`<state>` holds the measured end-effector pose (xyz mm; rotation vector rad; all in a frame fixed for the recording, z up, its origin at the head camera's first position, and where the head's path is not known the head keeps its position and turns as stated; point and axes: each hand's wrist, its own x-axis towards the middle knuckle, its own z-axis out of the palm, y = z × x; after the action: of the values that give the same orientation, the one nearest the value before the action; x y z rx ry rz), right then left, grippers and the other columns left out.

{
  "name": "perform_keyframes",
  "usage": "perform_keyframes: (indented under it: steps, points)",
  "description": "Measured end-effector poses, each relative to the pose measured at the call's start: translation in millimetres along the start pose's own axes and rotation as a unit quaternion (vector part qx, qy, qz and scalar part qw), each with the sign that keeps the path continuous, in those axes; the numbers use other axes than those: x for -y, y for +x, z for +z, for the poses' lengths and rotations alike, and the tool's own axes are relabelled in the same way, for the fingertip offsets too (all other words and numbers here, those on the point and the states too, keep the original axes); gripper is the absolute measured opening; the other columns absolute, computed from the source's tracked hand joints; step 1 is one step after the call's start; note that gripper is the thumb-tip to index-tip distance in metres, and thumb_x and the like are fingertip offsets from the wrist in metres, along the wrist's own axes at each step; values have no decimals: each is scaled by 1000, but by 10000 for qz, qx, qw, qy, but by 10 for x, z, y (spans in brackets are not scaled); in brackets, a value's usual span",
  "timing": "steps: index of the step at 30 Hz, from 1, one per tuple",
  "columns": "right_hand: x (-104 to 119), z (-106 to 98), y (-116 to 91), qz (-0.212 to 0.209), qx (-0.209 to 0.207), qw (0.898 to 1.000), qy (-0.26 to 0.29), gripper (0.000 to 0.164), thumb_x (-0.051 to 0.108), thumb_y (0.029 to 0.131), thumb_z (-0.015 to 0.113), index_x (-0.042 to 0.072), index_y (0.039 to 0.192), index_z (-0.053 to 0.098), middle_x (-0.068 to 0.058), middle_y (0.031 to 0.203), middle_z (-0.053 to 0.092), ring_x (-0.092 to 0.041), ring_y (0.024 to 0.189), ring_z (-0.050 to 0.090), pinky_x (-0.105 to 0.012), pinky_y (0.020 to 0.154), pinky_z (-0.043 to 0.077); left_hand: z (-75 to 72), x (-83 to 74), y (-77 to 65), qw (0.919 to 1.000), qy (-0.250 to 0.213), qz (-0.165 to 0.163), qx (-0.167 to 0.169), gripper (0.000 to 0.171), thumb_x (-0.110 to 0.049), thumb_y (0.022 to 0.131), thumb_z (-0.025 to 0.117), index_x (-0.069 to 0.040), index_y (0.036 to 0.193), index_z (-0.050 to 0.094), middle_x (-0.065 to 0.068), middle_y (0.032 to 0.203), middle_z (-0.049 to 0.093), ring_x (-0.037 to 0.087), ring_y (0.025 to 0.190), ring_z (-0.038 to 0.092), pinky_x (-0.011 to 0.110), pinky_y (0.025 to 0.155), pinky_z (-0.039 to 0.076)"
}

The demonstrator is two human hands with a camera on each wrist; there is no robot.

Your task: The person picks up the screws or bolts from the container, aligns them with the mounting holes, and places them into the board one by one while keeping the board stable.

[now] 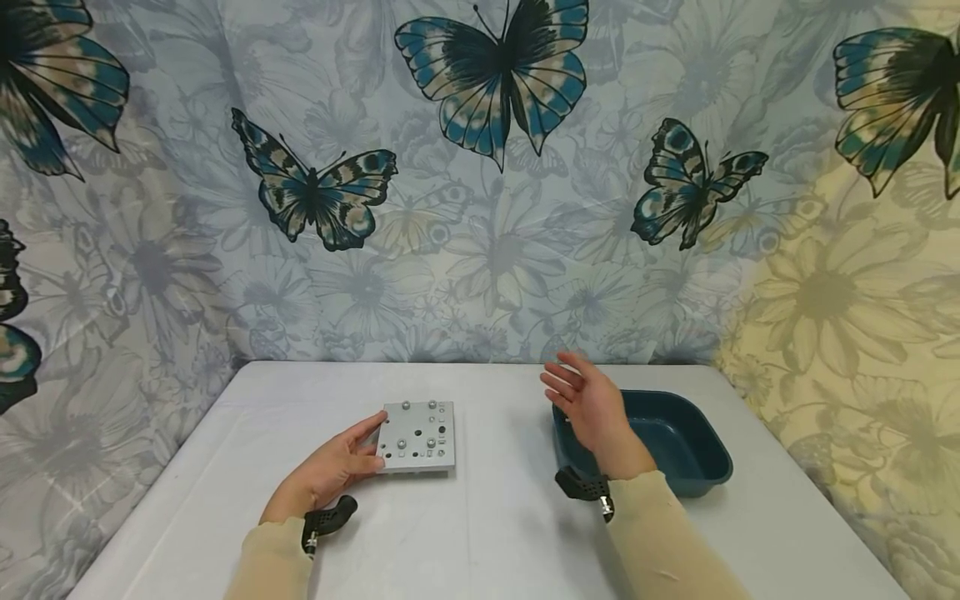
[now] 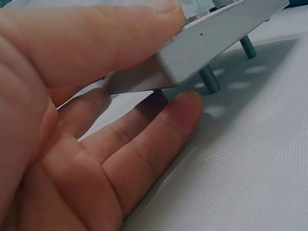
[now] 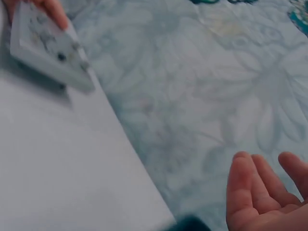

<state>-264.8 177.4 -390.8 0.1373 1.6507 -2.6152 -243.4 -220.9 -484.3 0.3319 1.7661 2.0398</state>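
Metal plate (image 1: 416, 421) over the counter (image 1: 502, 533), left of the bin (image 1: 678, 446). Left hand (image 1: 328, 472): fingers pinching its left edge. Right hand (image 1: 597, 410): fingers loose, empty. We judge it stiff, weighty; grip edges, avoiding bolts (image 2: 210, 79).

Passage: lane along desk (image 1: 498, 542) between metal plate (image 1: 415, 421) and blue bin (image 1: 667, 429). Obstructions: left grip (image 1: 330, 472) on plate's left side; bolts (image 2: 210, 79) protruding beneath plate; right grip (image 1: 595, 412) at bin's left side; backdrop (image 1: 495, 308) behind desk.

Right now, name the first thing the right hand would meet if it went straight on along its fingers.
The right hand would probably meet the butterfly-print backdrop first, though its distance is unclear.
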Motion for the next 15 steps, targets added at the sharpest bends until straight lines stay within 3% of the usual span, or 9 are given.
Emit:
perform_keyframes:
  steps: [5,8,15]
  points:
    - [186,-433,-113,-77,110,9962,-865,75,53,103,43,7,159,23,-22,157,30,-36,140,35,-42,110,35,7,8,-3,10000,-50,-47,-5,92,7,88,71,-7,161,15,23,161,18,29,132,47,35,99,47]
    - [220,-634,-149,77,-54,9898,-1418,81,58,100,43,7,160,22,-23,158,26,-38,141,32,-43,111,34,7,5,-2,10000,-46,-71,-29,92,7,88,71,-8,161,16,23,160,20,30,132,47,36,99,47]
    - [130,-867,-122,629,-662,9683,-2326,85,59,99,49,1,156,28,-32,154,27,-44,136,37,-47,106,39,4,-8,11,10000,18,-41,18,92,6,89,70,-7,161,15,25,160,21,29,132,47,36,100,46]
